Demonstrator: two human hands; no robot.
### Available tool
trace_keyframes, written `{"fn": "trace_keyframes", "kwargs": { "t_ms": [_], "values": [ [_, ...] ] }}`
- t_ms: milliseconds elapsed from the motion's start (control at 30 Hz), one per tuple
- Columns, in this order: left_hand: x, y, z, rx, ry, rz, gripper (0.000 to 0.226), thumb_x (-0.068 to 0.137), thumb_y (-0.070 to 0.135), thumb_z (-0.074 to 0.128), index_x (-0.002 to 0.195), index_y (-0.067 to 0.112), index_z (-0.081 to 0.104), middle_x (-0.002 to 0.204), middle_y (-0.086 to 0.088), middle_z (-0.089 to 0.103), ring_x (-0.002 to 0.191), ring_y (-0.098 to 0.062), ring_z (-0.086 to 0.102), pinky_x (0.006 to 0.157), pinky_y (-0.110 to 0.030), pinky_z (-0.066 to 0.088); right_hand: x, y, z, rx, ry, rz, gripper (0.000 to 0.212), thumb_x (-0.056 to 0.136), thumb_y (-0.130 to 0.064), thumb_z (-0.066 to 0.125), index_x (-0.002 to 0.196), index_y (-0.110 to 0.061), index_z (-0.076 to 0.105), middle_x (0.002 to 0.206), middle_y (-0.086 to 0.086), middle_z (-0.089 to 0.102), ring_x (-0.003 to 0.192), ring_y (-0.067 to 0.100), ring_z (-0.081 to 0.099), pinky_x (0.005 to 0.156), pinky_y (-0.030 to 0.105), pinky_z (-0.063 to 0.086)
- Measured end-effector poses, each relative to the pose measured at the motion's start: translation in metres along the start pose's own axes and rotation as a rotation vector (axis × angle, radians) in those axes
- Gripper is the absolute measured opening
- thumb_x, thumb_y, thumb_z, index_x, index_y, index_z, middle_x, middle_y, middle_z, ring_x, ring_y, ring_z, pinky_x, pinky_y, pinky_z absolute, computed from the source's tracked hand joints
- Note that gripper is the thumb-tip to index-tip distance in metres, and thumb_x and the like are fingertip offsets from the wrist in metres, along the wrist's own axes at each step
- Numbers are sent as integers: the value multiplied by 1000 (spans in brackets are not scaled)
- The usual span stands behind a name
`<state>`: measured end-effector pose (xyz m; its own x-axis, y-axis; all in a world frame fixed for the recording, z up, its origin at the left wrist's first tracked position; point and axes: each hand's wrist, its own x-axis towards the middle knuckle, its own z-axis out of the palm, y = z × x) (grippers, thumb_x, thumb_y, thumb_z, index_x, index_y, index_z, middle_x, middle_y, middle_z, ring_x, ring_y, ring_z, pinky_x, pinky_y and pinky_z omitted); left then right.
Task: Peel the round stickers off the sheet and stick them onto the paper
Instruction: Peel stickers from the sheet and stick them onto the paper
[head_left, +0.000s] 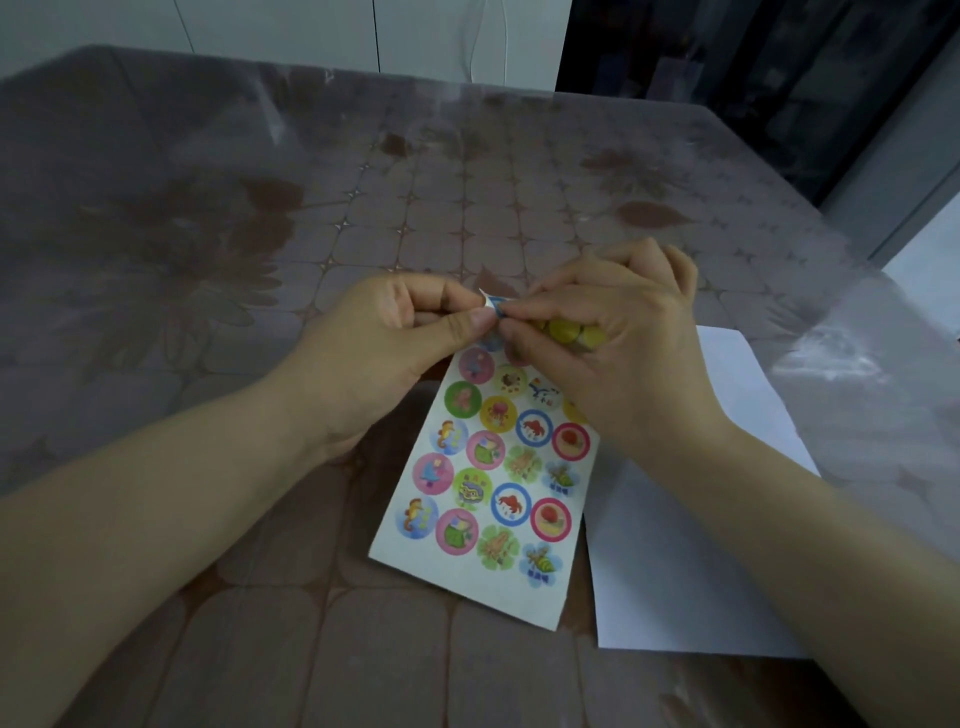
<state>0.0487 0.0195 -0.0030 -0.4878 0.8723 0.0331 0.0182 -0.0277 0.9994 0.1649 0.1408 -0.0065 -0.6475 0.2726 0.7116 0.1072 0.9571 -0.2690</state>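
Observation:
A white sticker sheet (485, 577) with several colourful round stickers lies tilted in front of me, its far end lifted between my hands. My left hand (384, 358) pinches the sheet's bent top corner between thumb and forefinger. My right hand (613, 353) pinches a small blue-edged round sticker (497, 305) at that same corner, fingertip against fingertip with the left. Under my right fingers show yellow stickers (566, 330) of the top row. A plain white paper (691, 566) lies flat to the right, partly under the sheet and my right forearm.
The table (363, 208) wears a brown patterned cloth under a glossy clear plastic cover. Its right edge runs diagonally past the paper, with floor and a dark doorway beyond. White cabinet fronts stand behind the far edge.

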Motion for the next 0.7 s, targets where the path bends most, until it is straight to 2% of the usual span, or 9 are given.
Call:
{"fn": "trace_keyframes", "kwargs": {
  "t_ms": [100, 200, 267, 333, 400, 500, 600, 700],
  "values": [
    [-1, 1, 0, 138, 27, 37, 11, 79, 18, 61, 70, 17, 67, 67, 0, 72, 64, -10, 69, 63, -19, 56, -1, 2, -1, -27, -43, -24, 13, 80, -36, 65, 84, -28, 75, 84, -15, 67, 85, 12, 48, 88, 28, 21],
    [-1, 0, 0, 234, 67, 42, 14, 85, 16, 60, 72, 19, 66, 72, -5, 74, 69, -18, 71, 69, -32, 57, -1, 3, -1, -29, -84, -16, 17, 82, -38, 60, 84, -29, 74, 84, -16, 66, 85, 11, 48, 88, 28, 20],
    [-1, 1, -1, 322, 74, 61, 12, 86, 19, 61, 76, 18, 66, 75, -11, 73, 74, -25, 71, 74, -41, 56, 0, 4, -2, 54, -98, 58, 17, 82, -39, 59, 83, -30, 73, 82, -18, 65, 84, 8, 50, 90, 27, 22],
    [-3, 2, -1, 377, 64, 58, 11, 87, 21, 60, 79, 16, 64, 75, -9, 74, 71, -23, 71, 73, -44, 56, 0, 5, -4, 163, -116, 144, 12, 81, -37, 62, 82, -31, 72, 78, -19, 65, 79, 1, 51, 89, 28, 30],
    [-4, 3, -1, 391, 66, 38, 11, 88, 22, 59, 79, 15, 63, 75, -6, 74, 68, -19, 71, 73, -45, 57, 2, 4, -7, 272, -141, 225, 6, 81, -30, 65, 78, -33, 70, 73, -21, 63, 73, -1, 51, 79, 23, 40],
    [-4, 4, -1, 410, 68, 24, 9, 88, 23, 59, 83, 16, 61, 75, -8, 74, 68, -19, 72, 74, -48, 57, 6, 3, -14, 439, -149, 378, 8, 81, -22, 70, 75, -27, 69, 70, -14, 68, 68, 4, 59, 63, 9, 45],
    [-3, 3, -2, 420, 75, 8, 8, 89, 23, 58, 87, 15, 59, 74, -7, 74, 65, -18, 72, 70, -46, 58, 8, 4, -18, 588, -160, 492, 2, 76, -18, 73, 75, -19, 72, 67, -11, 72, 62, 2, 64, 61, 11, 47],
    [1, -1, -5, 430, 111, 29, 7, 88, 21, 60, 84, 17, 58, 74, -14, 73, 69, -29, 70, 72, -47, 55, 11, 14, -30, 607, -152, 576, 10, 73, -11, 75, 72, -20, 71, 65, -13, 71, 58, -2, 61, 53, 9, 44]
  ]
}}
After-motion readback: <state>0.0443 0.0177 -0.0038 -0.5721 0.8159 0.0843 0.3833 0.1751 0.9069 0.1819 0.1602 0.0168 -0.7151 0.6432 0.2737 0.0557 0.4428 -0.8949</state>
